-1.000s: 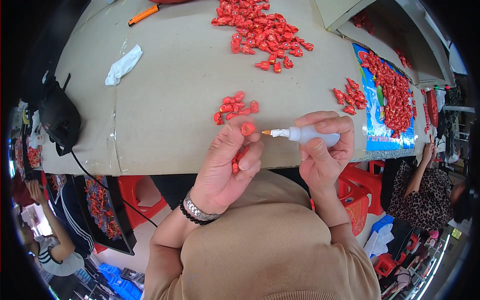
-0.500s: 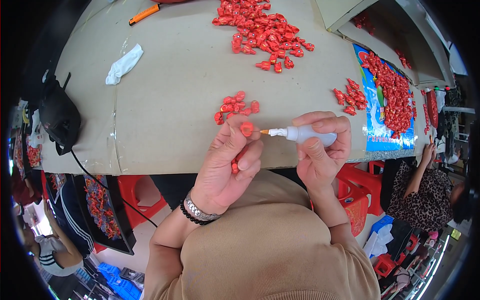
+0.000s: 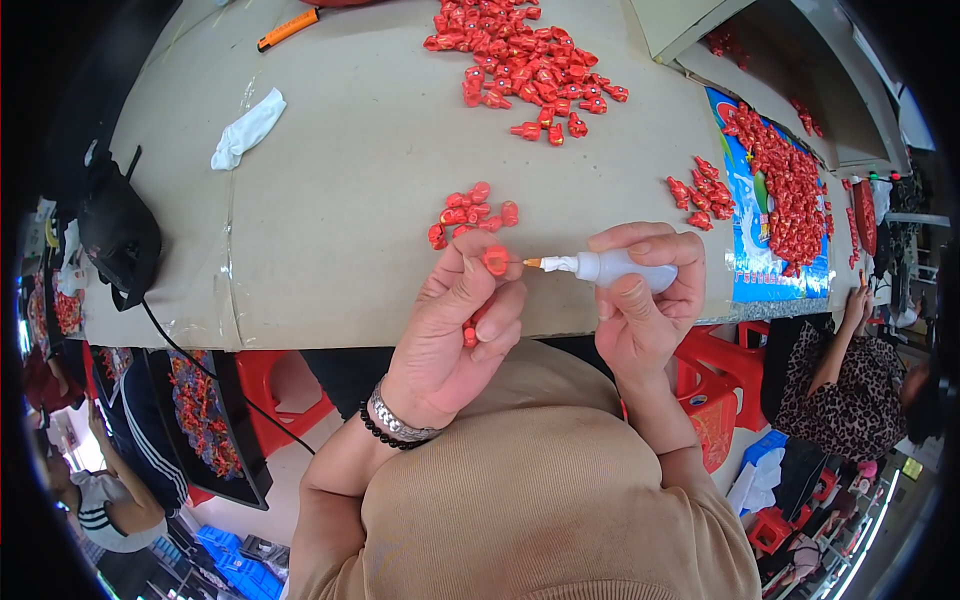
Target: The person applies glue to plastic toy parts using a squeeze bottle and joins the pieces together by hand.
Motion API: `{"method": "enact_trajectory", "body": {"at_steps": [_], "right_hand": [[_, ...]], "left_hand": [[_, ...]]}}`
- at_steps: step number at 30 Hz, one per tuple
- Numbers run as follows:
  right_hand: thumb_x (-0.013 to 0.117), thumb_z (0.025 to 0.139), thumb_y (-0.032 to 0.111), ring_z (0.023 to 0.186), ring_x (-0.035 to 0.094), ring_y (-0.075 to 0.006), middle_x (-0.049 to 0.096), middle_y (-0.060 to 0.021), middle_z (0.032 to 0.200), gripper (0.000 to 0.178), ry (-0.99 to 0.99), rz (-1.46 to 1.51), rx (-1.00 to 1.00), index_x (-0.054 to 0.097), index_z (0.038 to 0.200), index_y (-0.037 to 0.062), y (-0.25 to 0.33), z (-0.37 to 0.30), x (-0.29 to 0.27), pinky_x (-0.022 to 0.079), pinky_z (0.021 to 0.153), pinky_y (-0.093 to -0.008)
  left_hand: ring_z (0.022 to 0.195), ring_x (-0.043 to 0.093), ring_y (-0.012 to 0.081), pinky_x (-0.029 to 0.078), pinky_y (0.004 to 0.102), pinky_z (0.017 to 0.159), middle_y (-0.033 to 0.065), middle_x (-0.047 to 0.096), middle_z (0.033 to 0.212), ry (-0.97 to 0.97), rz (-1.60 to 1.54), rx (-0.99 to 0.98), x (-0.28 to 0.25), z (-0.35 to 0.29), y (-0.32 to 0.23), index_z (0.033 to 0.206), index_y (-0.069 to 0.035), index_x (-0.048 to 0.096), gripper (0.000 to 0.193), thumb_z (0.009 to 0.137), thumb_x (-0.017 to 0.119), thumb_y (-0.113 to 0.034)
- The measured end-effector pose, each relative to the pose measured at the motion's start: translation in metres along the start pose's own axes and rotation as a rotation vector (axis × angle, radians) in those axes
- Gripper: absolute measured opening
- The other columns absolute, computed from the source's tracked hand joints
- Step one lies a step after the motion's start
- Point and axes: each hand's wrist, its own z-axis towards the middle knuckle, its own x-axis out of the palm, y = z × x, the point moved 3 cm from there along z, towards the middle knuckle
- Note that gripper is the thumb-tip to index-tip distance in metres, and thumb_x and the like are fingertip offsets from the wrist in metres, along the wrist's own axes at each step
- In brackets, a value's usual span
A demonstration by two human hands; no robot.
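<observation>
My left hand (image 3: 450,330) pinches a small red plastic piece (image 3: 494,261) between thumb and fingers, with another red piece (image 3: 469,334) tucked lower in the palm. My right hand (image 3: 640,310) grips a small white squeeze bottle (image 3: 615,269) lying sideways, its orange needle tip (image 3: 530,263) pointing left and nearly touching the held piece. Both hands hover over the near edge of the beige table (image 3: 330,230). A small cluster of red pieces (image 3: 470,212) lies on the table just beyond my left hand.
A big heap of red pieces (image 3: 520,50) lies at the far centre, a smaller group (image 3: 697,187) at the right beside a blue sheet (image 3: 770,230) covered with more. A white cloth (image 3: 245,130), an orange cutter (image 3: 288,28) and a black bag (image 3: 118,232) sit left. Other people sit nearby.
The bottle has slid left, bringing its tip closer to the red piece held in my left hand. The hands otherwise stay in place.
</observation>
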Motion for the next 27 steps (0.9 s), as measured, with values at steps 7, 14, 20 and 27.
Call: {"method": "enact_trajectory", "body": {"at_steps": [7, 14, 20, 27], "right_hand": [[0.065, 0.085, 0.013, 0.05, 0.044, -0.0071, 0.059, -0.0204, 0.097, 0.023, 0.029, -0.053, -0.028, 0.047, 0.097, 0.0051, -0.0014, -0.0003, -0.0026, 0.038, 0.044, -0.0169], [0.065, 0.085, 0.013, 0.05, 0.044, -0.0069, 0.059, -0.0203, 0.097, 0.023, 0.015, -0.061, -0.043, 0.047, 0.096, 0.0053, 0.0012, 0.0025, -0.0027, 0.037, 0.044, -0.017], [0.064, 0.085, 0.012, 0.05, 0.044, -0.0067, 0.059, -0.0206, 0.097, 0.022, 0.035, -0.071, -0.042, 0.047, 0.097, 0.0048, -0.0006, 0.0027, -0.0029, 0.037, 0.044, -0.0171], [0.065, 0.085, 0.012, 0.05, 0.045, -0.007, 0.059, -0.0207, 0.097, 0.022, 0.037, -0.059, -0.026, 0.048, 0.097, 0.0048, -0.0009, 0.0015, -0.0031, 0.038, 0.044, -0.017]], "left_hand": [[0.054, 0.039, 0.005, 0.028, 0.0172, 0.041, 0.0024, 0.059, 0.095, 0.012, 0.021, 0.013, 0.0001, 0.0004, -0.0007, 0.103, -0.011, 0.054, 0.013, 0.093, 0.054, -0.02], [0.054, 0.04, 0.0048, 0.028, 0.0173, 0.041, 0.0026, 0.059, 0.095, -0.018, 0.054, 0.015, -0.0007, 0.0004, -0.0013, 0.102, -0.011, 0.055, 0.014, 0.093, 0.053, -0.021], [0.054, 0.04, 0.0046, 0.028, 0.0173, 0.041, 0.0029, 0.06, 0.095, -0.033, 0.056, 0.011, 0.0013, -0.0007, -0.0013, 0.102, -0.011, 0.055, 0.014, 0.093, 0.053, -0.022], [0.054, 0.039, 0.0044, 0.028, 0.0171, 0.041, 0.0016, 0.059, 0.095, -0.002, 0.061, 0.018, 0.0012, 0.0007, -0.0019, 0.103, -0.011, 0.055, 0.014, 0.093, 0.053, -0.022]]}}
